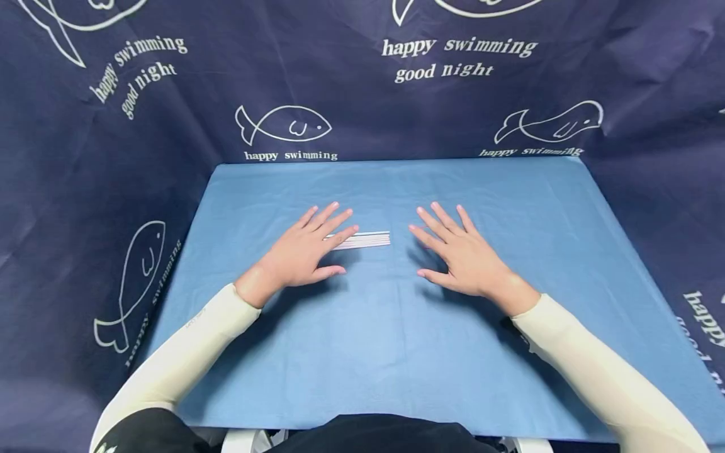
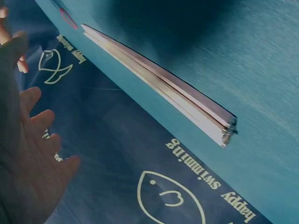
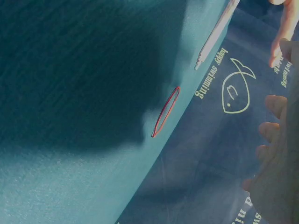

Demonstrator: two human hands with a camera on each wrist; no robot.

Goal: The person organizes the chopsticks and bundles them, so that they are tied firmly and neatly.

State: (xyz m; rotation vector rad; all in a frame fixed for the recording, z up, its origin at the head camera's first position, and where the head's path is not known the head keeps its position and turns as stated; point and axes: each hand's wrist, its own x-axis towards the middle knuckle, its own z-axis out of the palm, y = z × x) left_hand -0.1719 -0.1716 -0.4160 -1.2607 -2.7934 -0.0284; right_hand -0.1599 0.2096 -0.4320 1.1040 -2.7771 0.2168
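On the left, the left hand (image 1: 303,251) lies flat with its fingers (image 1: 331,220) straight and spread, their tips over the near end of a bundle of thin white sticks (image 1: 362,240). The sticks lie side by side mid-surface, between the hands. A red rubber band (image 3: 166,112) shows in the right wrist view. Gathering them well likely means squaring both ends evenly. The right hand (image 1: 461,255) rests flat, fingers apart, holding nothing. A blue cloth (image 1: 396,352) covers the surface; a navy fish-print curtain (image 1: 113,126) surrounds it.
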